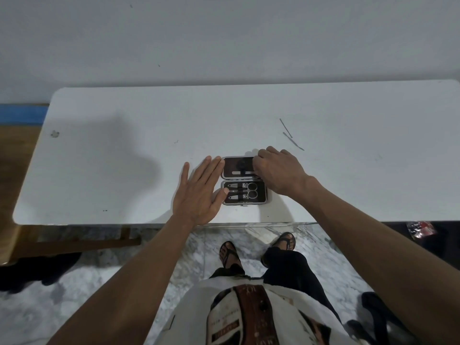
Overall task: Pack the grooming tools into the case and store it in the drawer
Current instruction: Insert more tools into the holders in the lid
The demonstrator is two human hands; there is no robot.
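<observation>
The grooming case (244,181) lies open on the white table (124,150), close to the near edge and right in front of me, its two halves spread flat with the lid half farther from me and the tray half nearer. In the tray half I see scissors (245,187) and other small metal tools held in their loops, and a slim metal tool (242,172) sits across the lid half. My left hand (199,192) rests flat on the table, fingers spread and straight, pressed against the left side of the case, with the thumb touching the tray's left rim. My right hand (276,170) is curled over the right end of the lid half, fingertips bent down onto it; I cannot tell whether they pinch anything. Two thin metal tools (290,134) lie loose on the table, beyond my right hand and apart from the case.
</observation>
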